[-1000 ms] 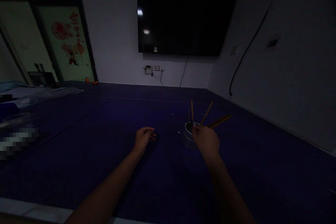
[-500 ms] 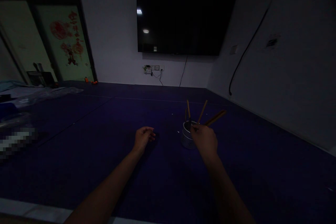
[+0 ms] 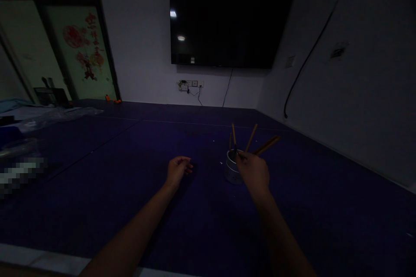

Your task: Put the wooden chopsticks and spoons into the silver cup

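At the right of centre a grey cylindrical cup (image 3: 232,175) stands on the dark blue-purple surface. Thin wooden sticks (image 3: 251,137) lean out of it, along with a thicker brown one (image 3: 268,145) tilted to the right. Thumb and fingers of my right hand (image 3: 253,173) are pinched at the cup's near right rim, beside a dark upright piece (image 3: 235,149) whose kind is unclear. My fingers hide part of the rim. To the cup's left, my left hand (image 3: 178,170) rests over the surface, fingers loosely curled and partly apart, with nothing visible in it.
Small white scraps (image 3: 221,163) lie near the cup. Clear plastic wrap (image 3: 61,115) and other items are at the far left. Small orange objects (image 3: 117,101) sit by the door. A television (image 3: 230,26) hangs on the wall above sockets (image 3: 191,83); a black cable (image 3: 308,52) runs down the right wall.
The cup has shifted slightly left with my right hand, and its sticks have swung left at their tops, mostly in the first half second. My left hand has stayed put.
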